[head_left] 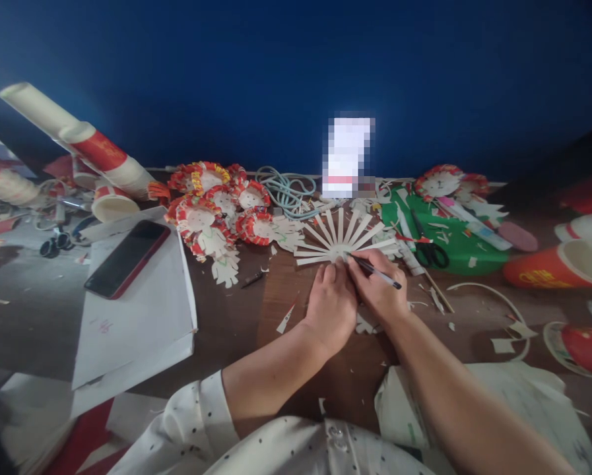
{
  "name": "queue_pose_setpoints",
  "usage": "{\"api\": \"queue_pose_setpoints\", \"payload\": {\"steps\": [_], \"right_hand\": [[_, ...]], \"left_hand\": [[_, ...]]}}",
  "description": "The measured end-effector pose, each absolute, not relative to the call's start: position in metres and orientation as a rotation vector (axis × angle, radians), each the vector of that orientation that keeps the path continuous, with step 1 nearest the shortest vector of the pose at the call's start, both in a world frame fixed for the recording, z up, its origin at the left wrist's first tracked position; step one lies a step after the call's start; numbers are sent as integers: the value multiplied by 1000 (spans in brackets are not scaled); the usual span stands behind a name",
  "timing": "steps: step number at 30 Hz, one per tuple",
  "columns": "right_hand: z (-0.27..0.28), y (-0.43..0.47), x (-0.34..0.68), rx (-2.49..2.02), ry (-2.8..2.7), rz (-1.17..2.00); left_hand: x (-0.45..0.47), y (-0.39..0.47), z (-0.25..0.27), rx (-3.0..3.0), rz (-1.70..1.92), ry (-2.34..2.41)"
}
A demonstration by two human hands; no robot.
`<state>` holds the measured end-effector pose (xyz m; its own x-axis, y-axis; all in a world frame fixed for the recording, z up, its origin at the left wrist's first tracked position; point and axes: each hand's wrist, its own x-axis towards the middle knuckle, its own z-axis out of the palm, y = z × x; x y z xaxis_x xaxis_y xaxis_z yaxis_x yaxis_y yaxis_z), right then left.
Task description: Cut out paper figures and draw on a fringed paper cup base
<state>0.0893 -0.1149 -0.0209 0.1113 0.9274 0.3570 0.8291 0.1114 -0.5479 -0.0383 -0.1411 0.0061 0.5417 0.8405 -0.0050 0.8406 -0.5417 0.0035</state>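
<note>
A white paper cutout (340, 239) with long strips fanning out from a round centre lies in front of me. My right hand (383, 293) is closed around a pen (389, 280), its tip end at the cutout's round centre. With fingers bent and close together, my left hand (331, 305) grips the near edge of the same cutout; the thumb is mostly hidden. Left of it lie several paper lion figures (204, 221) with red and white fringed manes. A loose paper scrap (286, 319) with a red tip rests near my left wrist.
A phone (127, 258) lies on white sheets (142, 330) at the left. Scissors (433, 254) rest on green paper (461, 260) at the right, near red paper cups (540, 267). Behind are a coiled cord (288, 191), a bright blurred-out screen (348, 155) and stacked cups (100, 152).
</note>
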Motion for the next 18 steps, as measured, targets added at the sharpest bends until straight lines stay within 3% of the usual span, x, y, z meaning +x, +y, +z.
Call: {"api": "queue_pose_setpoints", "payload": {"steps": [18], "right_hand": [[-21,-115,90,-1734,-1721,170]], "left_hand": [[-38,-142,4,2760,-1,1508]]}}
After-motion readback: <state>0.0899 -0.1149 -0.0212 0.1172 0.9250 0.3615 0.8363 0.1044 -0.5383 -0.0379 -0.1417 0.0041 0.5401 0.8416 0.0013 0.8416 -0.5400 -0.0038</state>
